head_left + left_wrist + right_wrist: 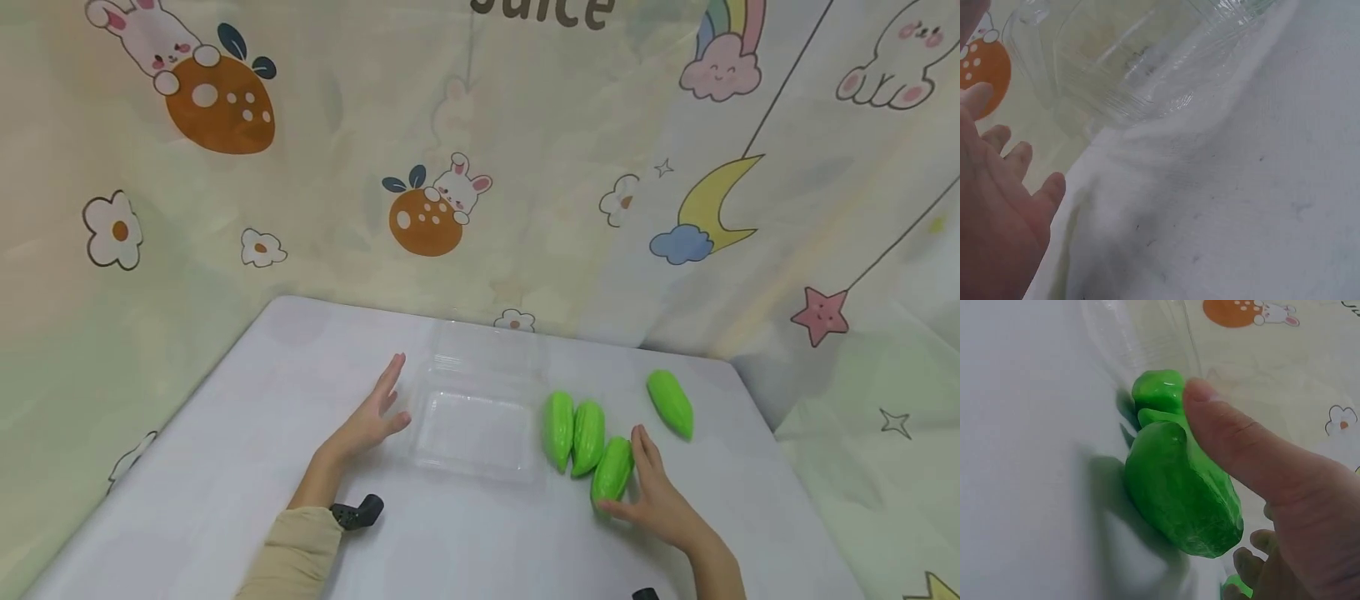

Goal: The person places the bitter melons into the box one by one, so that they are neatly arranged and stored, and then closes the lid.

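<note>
A clear plastic clamshell box [474, 435] lies on the white table with its lid [487, 350] folded back. To its left my left hand [367, 423] hovers with spread fingers, holding nothing; the box shows ahead of it in the left wrist view. Two glossy green oblong pieces [558, 432], ridged with tapered ends like fruit or vegetables, lie side by side at the box's right. Beside them is another green piece [1179, 487], with my right hand [660, 500] around it, thumb at the near end and straight fingers along the right side. Whether they touch it cannot be made out.
One more green piece [670, 404] lies apart at the back right of the table [465, 542]. A printed cloth [330, 183] with rabbits and flowers hangs behind the table. A black wrist device [358, 512] sits at the left sleeve.
</note>
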`<state>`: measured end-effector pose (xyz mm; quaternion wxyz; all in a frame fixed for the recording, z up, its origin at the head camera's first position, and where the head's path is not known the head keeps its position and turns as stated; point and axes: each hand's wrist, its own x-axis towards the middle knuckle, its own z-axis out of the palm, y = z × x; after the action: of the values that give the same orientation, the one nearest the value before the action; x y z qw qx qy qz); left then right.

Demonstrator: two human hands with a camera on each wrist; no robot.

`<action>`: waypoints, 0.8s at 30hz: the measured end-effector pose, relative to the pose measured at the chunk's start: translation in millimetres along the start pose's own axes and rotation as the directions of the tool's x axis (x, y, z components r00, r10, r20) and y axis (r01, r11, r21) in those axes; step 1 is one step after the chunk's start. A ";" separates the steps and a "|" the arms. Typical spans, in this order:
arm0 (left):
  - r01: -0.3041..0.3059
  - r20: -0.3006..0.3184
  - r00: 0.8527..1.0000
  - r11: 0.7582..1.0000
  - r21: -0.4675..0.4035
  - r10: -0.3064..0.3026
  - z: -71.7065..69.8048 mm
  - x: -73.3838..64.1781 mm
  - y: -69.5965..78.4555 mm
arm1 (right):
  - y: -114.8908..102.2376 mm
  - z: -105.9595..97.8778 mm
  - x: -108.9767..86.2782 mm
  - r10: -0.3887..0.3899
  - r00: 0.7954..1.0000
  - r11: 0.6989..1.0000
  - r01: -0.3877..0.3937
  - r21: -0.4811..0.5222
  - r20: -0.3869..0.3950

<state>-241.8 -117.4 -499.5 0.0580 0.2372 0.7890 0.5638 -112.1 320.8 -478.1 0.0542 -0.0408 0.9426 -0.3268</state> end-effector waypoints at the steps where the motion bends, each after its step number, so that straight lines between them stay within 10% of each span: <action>1: 0.006 0.005 1.000 1.000 -0.017 -0.006 0.3 -1.2 -1.2 | -0.6 0.3 -0.6 0.000 1.000 1.000 0.000 0.004 0.003; 14: 0.067 0.133 0.991 0.954 -0.291 -0.029 2.3 -7.2 -9.5 | -6.2 2.3 1.6 -0.012 0.999 0.999 0.013 -0.046 0.036; 24: 0.118 0.148 0.986 0.953 -0.280 -0.078 8.0 1.6 -13.7 | -1.1 -7.4 7.7 0.008 0.998 0.996 -0.002 -0.085 0.063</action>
<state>-244.6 -113.3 -514.7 0.1730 0.2243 0.7036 0.6517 -120.6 323.7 -472.2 0.0832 -0.0510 0.9536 -0.2847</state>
